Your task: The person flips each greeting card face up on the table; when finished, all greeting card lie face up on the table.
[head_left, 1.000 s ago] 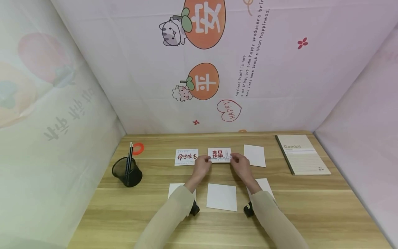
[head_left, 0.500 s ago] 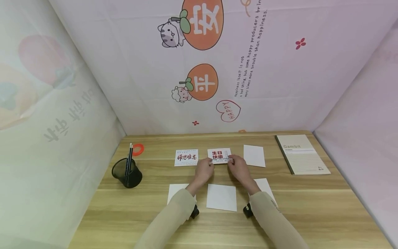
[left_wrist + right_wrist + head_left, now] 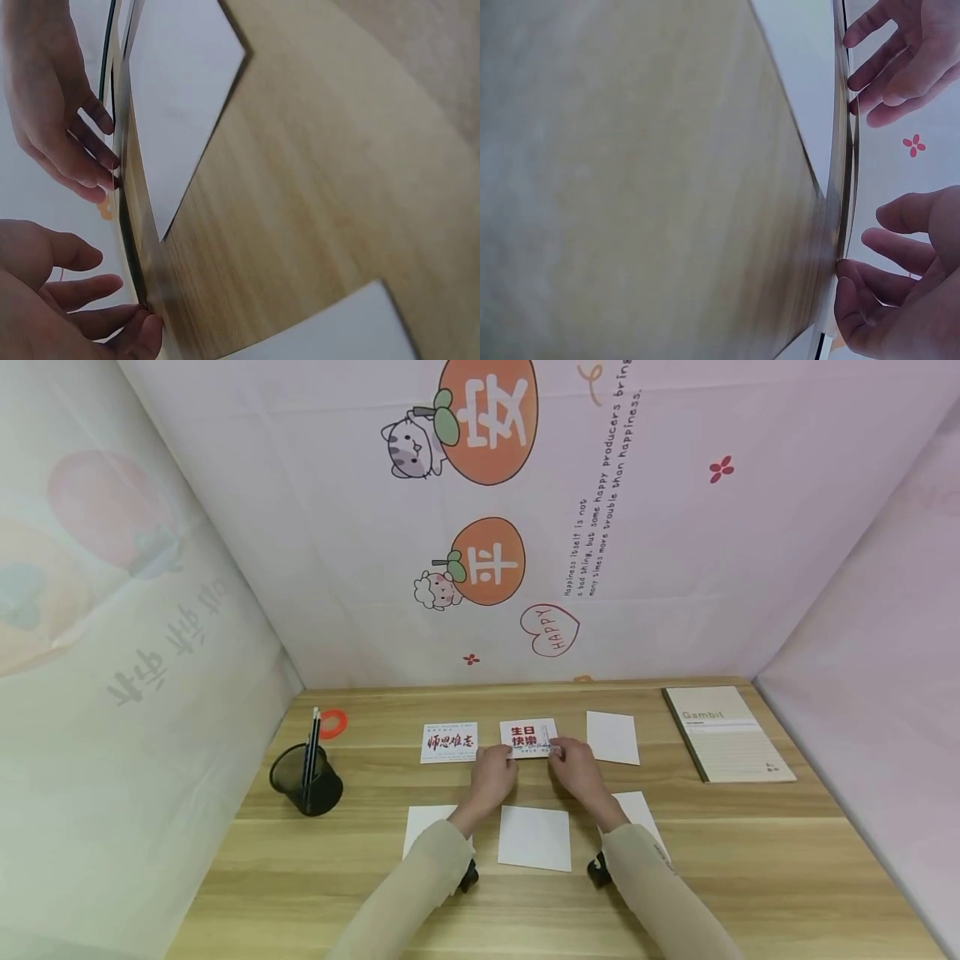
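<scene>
A small white card (image 3: 529, 732) with red Chinese characters lies at the middle of the back row on the wooden table. My left hand (image 3: 492, 776) pinches its near left corner, and my right hand (image 3: 579, 772) pinches the near right corner. In the left wrist view the thumb and fingertips of the left hand (image 3: 75, 300) meet at a thin edge; the right hand (image 3: 907, 285) does likewise in the right wrist view. To the left lies another card (image 3: 449, 742) with red script. A blank white card (image 3: 612, 737) is on the right.
Nearer me lie more blank white cards: one in the middle (image 3: 535, 837), one partly under the left arm (image 3: 427, 824), one partly under the right (image 3: 637, 814). A mesh cup (image 3: 324, 787) with pencils (image 3: 310, 756) and a red ring (image 3: 333, 724) stand left; a notebook (image 3: 731, 735) lies right.
The card has come down flat, and the dark shadow along its near edge has shrunk. Both hands have lowered and drawn slightly toward me with it.
</scene>
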Motion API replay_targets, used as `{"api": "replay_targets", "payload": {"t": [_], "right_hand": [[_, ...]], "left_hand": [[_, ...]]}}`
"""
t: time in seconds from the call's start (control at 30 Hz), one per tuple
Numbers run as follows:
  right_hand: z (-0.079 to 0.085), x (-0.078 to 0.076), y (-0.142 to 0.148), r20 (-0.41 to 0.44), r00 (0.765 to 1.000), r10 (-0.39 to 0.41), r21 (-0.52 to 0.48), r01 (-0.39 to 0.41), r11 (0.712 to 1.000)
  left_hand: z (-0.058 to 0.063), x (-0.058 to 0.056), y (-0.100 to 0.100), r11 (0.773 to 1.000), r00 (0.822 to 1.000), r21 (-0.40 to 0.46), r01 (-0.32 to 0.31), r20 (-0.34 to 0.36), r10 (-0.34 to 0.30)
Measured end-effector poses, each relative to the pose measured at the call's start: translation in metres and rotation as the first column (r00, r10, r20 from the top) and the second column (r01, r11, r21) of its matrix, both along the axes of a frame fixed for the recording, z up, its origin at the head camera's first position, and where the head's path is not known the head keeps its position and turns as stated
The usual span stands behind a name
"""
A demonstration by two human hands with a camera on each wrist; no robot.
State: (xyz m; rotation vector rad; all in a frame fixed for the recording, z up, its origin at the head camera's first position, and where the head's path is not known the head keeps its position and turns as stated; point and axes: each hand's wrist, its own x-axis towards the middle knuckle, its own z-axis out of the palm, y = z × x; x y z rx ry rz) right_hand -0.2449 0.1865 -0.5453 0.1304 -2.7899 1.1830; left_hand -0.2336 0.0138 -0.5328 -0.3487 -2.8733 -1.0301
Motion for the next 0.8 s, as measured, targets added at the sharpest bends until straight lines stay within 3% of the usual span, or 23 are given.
{"api": "replay_targets", "payload": {"t": [0.13,0.27,0.5,0.6,0.8], "right_hand": [[-0.001,0.001,0.000,0.017,1.000,0.006,-0.001,-0.006,1.000],[0.000,0.002,0.001,0.020,1.000,0.003,0.004,-0.003,1.000],[0.001,0.004,0.003,0.004,1.000,-0.015,-0.011,0.015,1.000],[0.001,0.005,0.007,-0.022,0.999,-0.030,-0.029,0.029,0.999],[0.008,0.006,0.022,-0.128,0.991,-0.045,-0.073,0.036,0.997]], "left_hand": [[-0.003,0.000,-0.002,1.000,0.999,-0.009,0.016,-0.043,-0.016],[0.002,0.003,-0.002,1.000,1.000,-0.018,0.019,-0.007,-0.019],[-0.001,0.000,-0.001,0.999,1.000,-0.036,0.006,0.016,-0.005],[0.000,0.000,0.001,1.000,1.000,-0.019,-0.007,0.023,0.007],[0.001,-0.002,0.008,1.000,0.999,-0.002,0.018,-0.048,-0.018]]}}
